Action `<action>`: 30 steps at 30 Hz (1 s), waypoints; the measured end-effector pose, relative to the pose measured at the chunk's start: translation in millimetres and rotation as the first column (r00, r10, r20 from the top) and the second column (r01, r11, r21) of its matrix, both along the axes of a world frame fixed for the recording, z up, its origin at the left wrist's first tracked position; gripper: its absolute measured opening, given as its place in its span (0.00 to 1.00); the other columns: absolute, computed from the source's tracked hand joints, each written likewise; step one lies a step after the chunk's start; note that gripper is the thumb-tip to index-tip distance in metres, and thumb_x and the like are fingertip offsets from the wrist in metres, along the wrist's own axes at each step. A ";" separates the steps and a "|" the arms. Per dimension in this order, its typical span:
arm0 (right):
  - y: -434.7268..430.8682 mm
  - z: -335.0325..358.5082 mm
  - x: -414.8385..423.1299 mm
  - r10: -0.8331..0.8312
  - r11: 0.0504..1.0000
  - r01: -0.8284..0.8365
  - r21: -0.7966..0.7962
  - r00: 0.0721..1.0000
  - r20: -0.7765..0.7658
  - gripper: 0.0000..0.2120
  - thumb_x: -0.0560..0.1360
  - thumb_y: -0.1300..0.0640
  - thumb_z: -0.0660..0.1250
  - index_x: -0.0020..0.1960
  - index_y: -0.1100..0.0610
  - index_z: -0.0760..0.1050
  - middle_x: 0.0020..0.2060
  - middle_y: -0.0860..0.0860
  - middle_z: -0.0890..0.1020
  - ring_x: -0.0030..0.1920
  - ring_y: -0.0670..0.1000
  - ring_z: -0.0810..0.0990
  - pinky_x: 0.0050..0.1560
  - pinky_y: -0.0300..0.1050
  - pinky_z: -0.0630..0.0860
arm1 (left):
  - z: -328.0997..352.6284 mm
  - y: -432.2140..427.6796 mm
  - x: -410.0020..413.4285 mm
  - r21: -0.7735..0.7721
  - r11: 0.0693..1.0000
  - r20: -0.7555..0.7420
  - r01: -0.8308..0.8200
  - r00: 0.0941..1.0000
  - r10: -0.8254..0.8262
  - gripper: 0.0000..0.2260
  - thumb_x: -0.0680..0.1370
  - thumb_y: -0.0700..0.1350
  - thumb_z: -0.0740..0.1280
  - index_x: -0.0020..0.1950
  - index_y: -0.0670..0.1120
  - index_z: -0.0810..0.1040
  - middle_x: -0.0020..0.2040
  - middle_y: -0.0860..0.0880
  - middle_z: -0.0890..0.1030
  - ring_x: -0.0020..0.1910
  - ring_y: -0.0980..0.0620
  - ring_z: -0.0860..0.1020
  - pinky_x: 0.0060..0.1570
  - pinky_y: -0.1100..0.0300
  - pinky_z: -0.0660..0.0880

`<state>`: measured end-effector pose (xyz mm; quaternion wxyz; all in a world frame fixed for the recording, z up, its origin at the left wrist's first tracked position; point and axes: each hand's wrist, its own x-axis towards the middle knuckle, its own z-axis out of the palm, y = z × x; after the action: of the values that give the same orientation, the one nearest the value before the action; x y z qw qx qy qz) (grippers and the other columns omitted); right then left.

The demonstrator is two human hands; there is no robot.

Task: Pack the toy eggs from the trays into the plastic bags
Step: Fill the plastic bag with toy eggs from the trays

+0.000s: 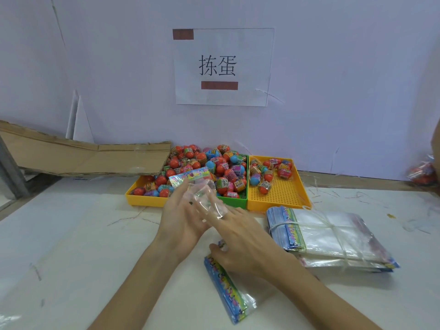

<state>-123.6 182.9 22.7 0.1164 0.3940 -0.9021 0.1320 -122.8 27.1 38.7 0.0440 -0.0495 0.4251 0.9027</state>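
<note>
**Opening a bag before filling it with eggs**

Head view: a person's two bare hands meet over a white table. The left hand holds a clear bag by its lower part, raised just in front of the trays, its printed header strip at the far end. The right hand has its fingers straight and loose, the fingertips reaching into or against the bag's film; which one cannot be told. It grips nothing.

Just beyond the hands sit three trays side by side: a yellow tray and a green tray heaped with eggs, and a right yellow tray holding only a few. A small pile of bags lies under the right wrist; a tied bundle lies to the right.

The step looks like spreading the bag's mouth. Next, a hand would need to reach forward for eggs while the other keeps the bag open.
</note>
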 end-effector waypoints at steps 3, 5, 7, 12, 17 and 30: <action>-1.2 1.8 0.9 0.055 0.998 -0.054 0.009 0.997 -0.049 0.44 0.73 0.51 0.67 0.81 0.39 0.46 0.82 0.51 0.53 0.76 0.55 0.62 0.68 0.47 0.66 | 2.4 4.8 2.2 0.012 1.000 0.026 -0.020 0.999 0.019 0.25 0.79 0.59 0.65 0.69 0.45 0.78 0.66 0.37 0.80 0.63 0.39 0.81 0.68 0.39 0.72; -1.9 3.6 1.6 0.065 0.998 -0.065 0.008 0.996 -0.068 0.42 0.74 0.52 0.67 0.81 0.39 0.50 0.81 0.52 0.55 0.77 0.54 0.61 0.68 0.48 0.67 | 2.0 5.8 1.7 0.030 0.998 0.041 -0.058 0.998 0.057 0.23 0.81 0.58 0.62 0.68 0.45 0.78 0.64 0.38 0.81 0.62 0.37 0.81 0.66 0.40 0.73; -1.6 4.1 1.6 0.067 0.998 -0.068 -0.004 0.995 -0.076 0.41 0.74 0.53 0.68 0.81 0.38 0.52 0.81 0.54 0.56 0.78 0.55 0.59 0.69 0.47 0.66 | 0.3 3.9 -0.6 0.053 0.993 0.040 -0.103 0.994 0.101 0.21 0.84 0.57 0.57 0.69 0.45 0.78 0.64 0.39 0.81 0.64 0.38 0.80 0.65 0.42 0.74; -2.3 1.4 -0.7 0.133 0.991 -0.133 0.032 0.991 -0.005 0.42 0.75 0.56 0.66 0.82 0.40 0.48 0.82 0.47 0.43 0.81 0.47 0.40 0.76 0.38 0.42 | -2.2 -5.3 -5.0 0.142 0.977 0.050 -0.160 0.987 0.155 0.25 0.87 0.56 0.47 0.72 0.45 0.75 0.65 0.41 0.81 0.67 0.41 0.78 0.70 0.43 0.70; 1.9 4.3 -1.0 0.169 0.984 -0.170 -0.048 0.986 -0.007 0.33 0.75 0.60 0.67 0.78 0.45 0.65 0.80 0.45 0.60 0.81 0.45 0.52 0.76 0.35 0.44 | -5.1 -16.6 -10.3 0.233 0.940 0.050 -0.250 0.968 0.246 0.25 0.87 0.57 0.46 0.69 0.45 0.76 0.62 0.40 0.83 0.62 0.41 0.81 0.62 0.43 0.74; 24.6 43.0 -50.5 -0.367 0.877 0.390 -0.281 0.921 0.132 0.14 0.79 0.56 0.66 0.64 0.51 0.78 0.52 0.48 0.81 0.45 0.48 0.79 0.48 0.47 0.79 | -5.0 -34.2 -15.9 0.422 0.830 0.087 -0.365 0.928 0.364 0.18 0.87 0.49 0.52 0.64 0.38 0.74 0.57 0.37 0.84 0.54 0.37 0.83 0.62 0.41 0.75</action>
<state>-174.1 207.5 65.8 0.1651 0.1825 -0.9344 0.2577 -138.7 -7.1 33.7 -0.1182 -0.1198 0.1979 0.9657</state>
